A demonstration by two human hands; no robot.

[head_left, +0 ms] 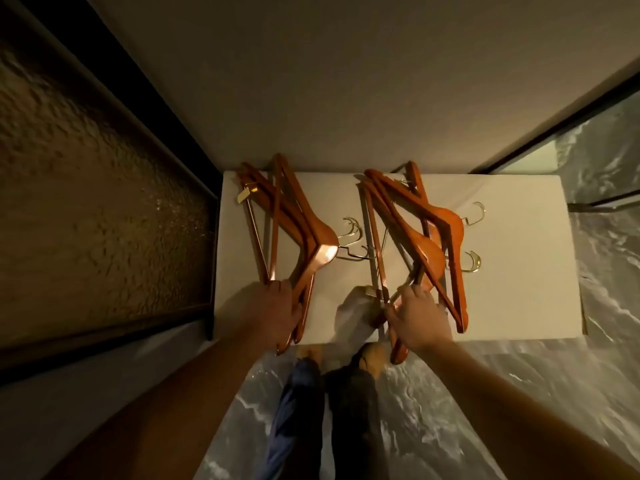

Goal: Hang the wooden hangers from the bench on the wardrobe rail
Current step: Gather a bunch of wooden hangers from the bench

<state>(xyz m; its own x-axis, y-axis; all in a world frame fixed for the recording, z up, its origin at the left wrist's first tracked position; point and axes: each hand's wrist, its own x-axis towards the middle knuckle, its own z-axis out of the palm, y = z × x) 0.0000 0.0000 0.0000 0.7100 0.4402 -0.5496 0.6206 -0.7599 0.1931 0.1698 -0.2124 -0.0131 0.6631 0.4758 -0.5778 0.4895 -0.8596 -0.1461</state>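
White worktop (519,271) carries two piles of wooden hangers: left pile (298,230), right pile (426,244). Left hand (277,313) closes around its pile's near ends; right hand (420,317) grips likewise. Stiff, glossy wood may slip; holding nearer the hooks looks steadier.

**Marble floor, dim walls, dark panels**

A pale marble floor (502,393) with white veining runs underfoot and off to the right, glossy where the light catches it. Straight ahead stands a plain beige wall (346,81), unlit and bare. To the left, a tall panel (86,202) of rough, pebbled brown glass sits in a dark frame (187,157), leaning into view at an angle. At the far right, another dark-framed glass panel (588,133) shows a marbled reflection. Down at the bottom, trouser legs (311,410) in blue and near-black end at bare feet (372,358) on the floor.
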